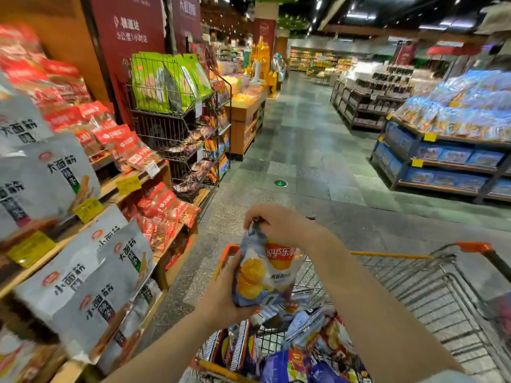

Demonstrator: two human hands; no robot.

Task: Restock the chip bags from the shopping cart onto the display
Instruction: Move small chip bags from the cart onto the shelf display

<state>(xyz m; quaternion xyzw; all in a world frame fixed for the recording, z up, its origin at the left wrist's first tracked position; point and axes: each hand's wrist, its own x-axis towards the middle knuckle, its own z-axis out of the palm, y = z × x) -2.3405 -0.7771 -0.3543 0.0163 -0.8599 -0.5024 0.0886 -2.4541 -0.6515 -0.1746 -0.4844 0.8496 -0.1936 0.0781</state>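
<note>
I hold a light-blue chip bag (265, 272) upright over the front of the shopping cart (431, 288). My left hand (224, 294) grips its lower left side. My right hand (276, 219) pinches its top edge. Several more chip bags (301, 346), blue and dark, lie in the cart's basket below. The wooden display shelves (132, 189) stand to my left, filled with grey and red snack bags.
A wire rack (177, 120) with green and dark packets stands past the wooden shelves. A wooden counter (243, 123) follows it. Blue-stocked shelving (442, 150) lines the right side. The tiled aisle (298, 150) runs ahead between them.
</note>
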